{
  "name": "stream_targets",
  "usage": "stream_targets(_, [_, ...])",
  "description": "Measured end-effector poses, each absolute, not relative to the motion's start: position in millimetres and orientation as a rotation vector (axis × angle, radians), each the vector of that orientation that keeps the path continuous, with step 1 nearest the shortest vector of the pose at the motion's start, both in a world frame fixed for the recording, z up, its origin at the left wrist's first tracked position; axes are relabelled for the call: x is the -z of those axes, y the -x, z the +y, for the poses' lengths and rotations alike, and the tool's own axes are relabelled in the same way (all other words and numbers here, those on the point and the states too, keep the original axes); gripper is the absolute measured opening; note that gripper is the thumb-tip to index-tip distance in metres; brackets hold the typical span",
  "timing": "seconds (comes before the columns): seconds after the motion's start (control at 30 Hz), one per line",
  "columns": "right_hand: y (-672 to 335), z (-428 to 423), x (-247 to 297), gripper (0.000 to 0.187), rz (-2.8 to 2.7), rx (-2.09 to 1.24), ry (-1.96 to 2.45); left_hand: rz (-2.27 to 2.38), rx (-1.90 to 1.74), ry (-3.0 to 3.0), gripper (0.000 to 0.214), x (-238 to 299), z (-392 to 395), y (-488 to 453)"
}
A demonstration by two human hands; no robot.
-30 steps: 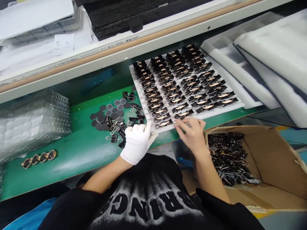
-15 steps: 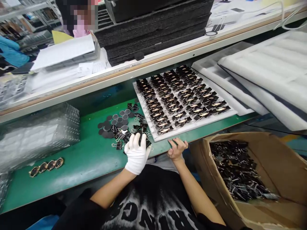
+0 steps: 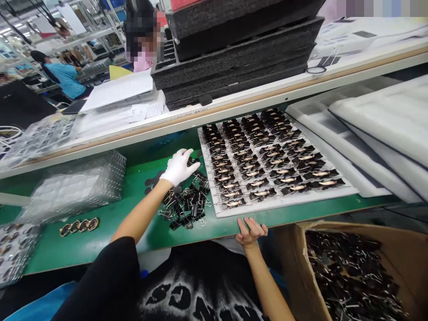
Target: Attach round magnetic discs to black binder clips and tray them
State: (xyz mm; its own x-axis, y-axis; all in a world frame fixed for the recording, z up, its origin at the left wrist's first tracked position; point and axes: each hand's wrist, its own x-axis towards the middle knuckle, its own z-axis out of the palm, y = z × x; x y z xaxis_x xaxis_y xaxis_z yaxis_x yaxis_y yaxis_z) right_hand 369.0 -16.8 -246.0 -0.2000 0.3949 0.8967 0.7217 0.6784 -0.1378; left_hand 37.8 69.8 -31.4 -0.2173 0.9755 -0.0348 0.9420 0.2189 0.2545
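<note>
Glove on, the left hand (image 3: 179, 167) reached open and empty over the binder clips (image 3: 187, 207) heaped beside the tray (image 3: 220, 213), right hand (image 3: 251, 232) open at the front edge of the bench (image 3: 100, 232); lifting one clip wanted a fine pinch.

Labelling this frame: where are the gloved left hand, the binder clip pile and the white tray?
left hand (image 3: 179, 167), head view, back of glove.
binder clip pile (image 3: 187, 207), head view, heap's middle.
white tray (image 3: 287, 199), head view, bare near rim.
</note>
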Motion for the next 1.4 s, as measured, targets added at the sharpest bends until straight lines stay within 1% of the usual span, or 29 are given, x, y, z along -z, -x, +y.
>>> stream_targets(0.03, [-369,-18,245,0.04,-1.831,0.381,0.888,2.265,-0.226,-1.815,0.066,37,90,-31])
stream_targets(0.1, [-370,-19,242,0.041,-1.844,0.373,0.9,2.18,-0.169,-1.811,0.049,50,116,-24])
stream_targets(0.17, [-369,-21,241,0.04,-1.849,0.361,0.918,2.113,-0.15,-1.826,0.038,57,122,-23])
stream_targets(0.2, [-369,-22,240,0.04,-1.847,0.355,0.928,2.093,-0.156,-1.839,0.037,58,119,-23])
stream_targets(0.33, [-366,-24,242,0.047,-1.829,0.343,0.966,1.972,-0.172,-1.893,0.041,41,91,-23])
stream_targets(0.47, [-367,-28,249,0.047,-1.827,0.338,0.982,1.907,-0.124,-1.888,0.044,28,87,-14])
stream_targets(0.6, [-372,-34,257,0.044,-1.862,0.316,0.994,2.133,-0.082,-1.795,0.051,42,130,-4])
stream_targets(0.7, [-379,-40,261,0.042,-1.917,0.276,0.98,2.112,0.034,-1.764,0.055,65,172,0])
stream_targets(0.73, [-382,-43,261,0.042,-1.939,0.254,0.975,2.071,0.078,-1.762,0.052,72,183,1])
stream_targets(0.83, [-391,-51,260,0.038,-2.023,0.145,0.977,1.98,0.174,-1.722,0.037,88,201,7])
stream_targets(0.9, [-398,-56,254,0.04,-2.087,0.043,0.985,1.969,0.195,-1.661,0.033,92,201,10])
stream_targets(1.13, [-406,-53,225,0.065,-2.235,-0.309,0.984,2.05,0.151,-1.426,0.037,82,193,2])
stream_targets(1.27, [-393,-56,203,0.065,-2.315,-0.458,1.076,2.064,0.156,-1.324,0.036,73,200,-6])
stream_targets(1.4, [-393,-61,176,0.068,-2.493,-0.687,1.178,2.085,0.085,-1.266,0.038,67,202,-16])
